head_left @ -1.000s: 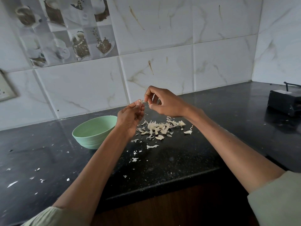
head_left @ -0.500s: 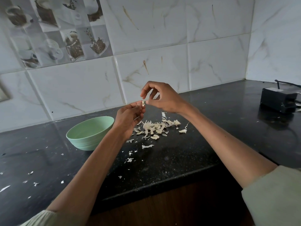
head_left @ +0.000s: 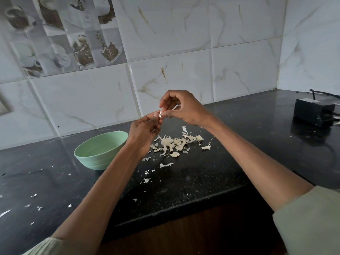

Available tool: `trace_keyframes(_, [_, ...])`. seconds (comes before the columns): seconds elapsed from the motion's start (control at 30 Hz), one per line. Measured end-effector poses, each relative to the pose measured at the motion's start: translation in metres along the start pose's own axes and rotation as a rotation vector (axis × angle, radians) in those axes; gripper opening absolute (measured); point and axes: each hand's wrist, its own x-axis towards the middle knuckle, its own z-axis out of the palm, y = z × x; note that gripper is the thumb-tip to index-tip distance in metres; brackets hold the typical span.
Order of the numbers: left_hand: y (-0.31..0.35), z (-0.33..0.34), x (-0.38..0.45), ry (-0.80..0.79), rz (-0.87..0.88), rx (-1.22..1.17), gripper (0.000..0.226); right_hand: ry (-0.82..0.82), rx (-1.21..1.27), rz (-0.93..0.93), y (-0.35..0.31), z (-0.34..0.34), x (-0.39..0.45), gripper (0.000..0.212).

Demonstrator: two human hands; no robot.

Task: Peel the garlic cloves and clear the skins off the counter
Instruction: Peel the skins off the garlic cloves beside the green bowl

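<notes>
Both hands are raised above the black counter [head_left: 211, 173]. My left hand [head_left: 143, 133] holds a small garlic clove [head_left: 160, 114] at its fingertips. My right hand [head_left: 182, 109] pinches the same clove from the right, thumb and forefinger on its skin. Below them lies a pile of pale garlic skins [head_left: 176, 143], with smaller scraps [head_left: 165, 165] scattered toward the counter's front. A mint green bowl [head_left: 100, 150] stands to the left of my left wrist; its inside is mostly hidden from here.
A black box with cables [head_left: 312, 112] sits at the far right near the corner. White tiled walls close the back and right. Tiny skin flakes [head_left: 38, 207] dot the left of the counter. The counter's front edge [head_left: 184, 208] runs under my forearms.
My right hand has come down and closed in on the clove at my left fingertips. The view has shifted slightly; the bowl and skins lie as before.
</notes>
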Motion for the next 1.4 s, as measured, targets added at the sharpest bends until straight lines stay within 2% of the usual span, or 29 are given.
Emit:
trace_keyframes(0.23, [0.002,0.002,-0.002,-0.057,0.004,-0.012,0.016,-0.023,0.143,0.032,-0.002,-0.001,0.000,0.034])
trace_keyframes(0.57, [0.007,0.002,-0.002,-0.158,-0.025,-0.171,0.026,-0.069,0.298,0.071,-0.005,-0.005,0.000,0.038])
trace_keyframes(0.87, [0.008,0.004,-0.005,-0.185,-0.054,-0.172,0.027,-0.133,0.347,0.103,0.000,-0.004,-0.001,0.025])
trace_keyframes(1.1, [0.010,0.004,-0.004,-0.206,-0.068,-0.190,0.041,-0.166,0.429,0.122,0.000,-0.005,0.000,0.036])
trace_keyframes(1.4, [0.011,0.004,-0.004,-0.272,-0.080,-0.185,0.052,-0.202,0.573,0.171,0.002,-0.007,-0.001,0.026])
